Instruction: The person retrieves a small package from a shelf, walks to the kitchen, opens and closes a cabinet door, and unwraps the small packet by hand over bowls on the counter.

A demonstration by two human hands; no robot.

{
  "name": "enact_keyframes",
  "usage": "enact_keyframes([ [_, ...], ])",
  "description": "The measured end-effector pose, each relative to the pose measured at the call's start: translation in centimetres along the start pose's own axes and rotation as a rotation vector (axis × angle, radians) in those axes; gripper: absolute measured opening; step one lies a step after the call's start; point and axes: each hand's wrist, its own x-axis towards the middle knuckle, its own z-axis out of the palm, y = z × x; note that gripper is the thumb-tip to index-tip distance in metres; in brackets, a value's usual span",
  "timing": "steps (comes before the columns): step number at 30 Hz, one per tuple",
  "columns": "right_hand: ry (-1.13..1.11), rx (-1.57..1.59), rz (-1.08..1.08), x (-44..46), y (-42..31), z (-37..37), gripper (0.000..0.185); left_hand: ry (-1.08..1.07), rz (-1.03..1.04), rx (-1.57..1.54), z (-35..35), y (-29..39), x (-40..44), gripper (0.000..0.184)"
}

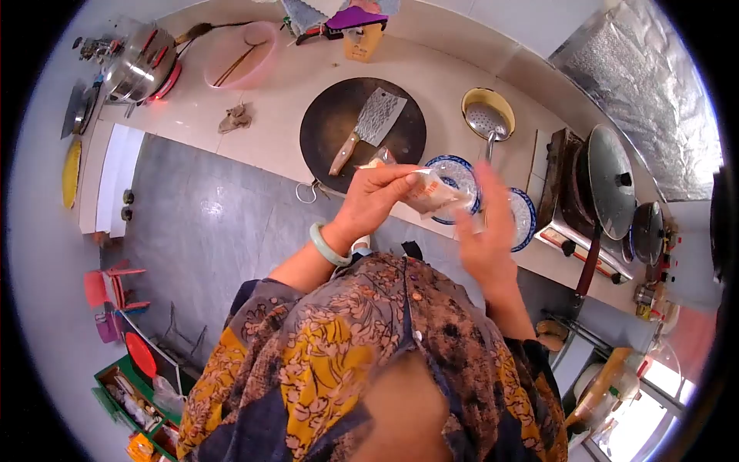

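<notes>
My left hand (377,199), with a pale green bangle at the wrist, is closed on a small whitish packet (433,195) with orange print. Close to the packet's right end is my right hand (490,235); motion smears its fingers, so I cannot tell whether they touch it. Beyond my left hand, a cleaver (382,115) with a wooden handle lies on a round dark chopping board (322,115). Some small clear plastic (385,156) shows at the board's near edge, partly hidden by my hand. A blue-rimmed plate (454,163) and another blue-rimmed plate (526,219) lie behind my hands.
A yellow-rimmed strainer ladle (486,115) rests on the counter. At right, a lidded pan (610,181) sits on the gas stove, its handle (590,266) jutting over the front edge. Leftward are a pink basket (262,46), a crumpled cloth (235,118) and a glass-lidded pot (138,69).
</notes>
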Motion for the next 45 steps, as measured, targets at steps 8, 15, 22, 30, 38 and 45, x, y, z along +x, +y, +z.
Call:
enact_keyframes([
  [8, -0.022, 0.114, 0.091, 1.0, 0.4, -0.3, 0.047, -0.049, -0.052, 0.072, 0.0, 0.0, 0.9, 0.023],
  [15, -0.091, 0.211, 0.151, 0.9, 2.0, 2.1, 0.022, -0.093, -0.068, 0.235, 1.2, -0.9, 0.8, 0.021],
  [22, -0.068, 0.149, 0.151, -2.3, 4.8, 3.4, 0.012, -0.231, -0.177, 0.56, 2.6, -0.9, 1.1, 0.02],
  [30, -0.114, 0.14, 0.178, -4.1, 4.8, 1.4, 0.01, -0.384, 0.061, 0.733, 3.3, -1.6, 1.2, 0.014],
  [38, -0.074, -0.035, 0.104, -5.0, 4.8, 1.4, 0.008, -0.477, 0.051, 0.794, 4.6, -2.1, 1.5, 0.01],
  [45, 0.031, 0.045, 0.109, -5.2, 4.5, 1.1, 0.01, -0.493, 0.414, 0.936, 6.1, -1.8, 1.5, 0.004],
])
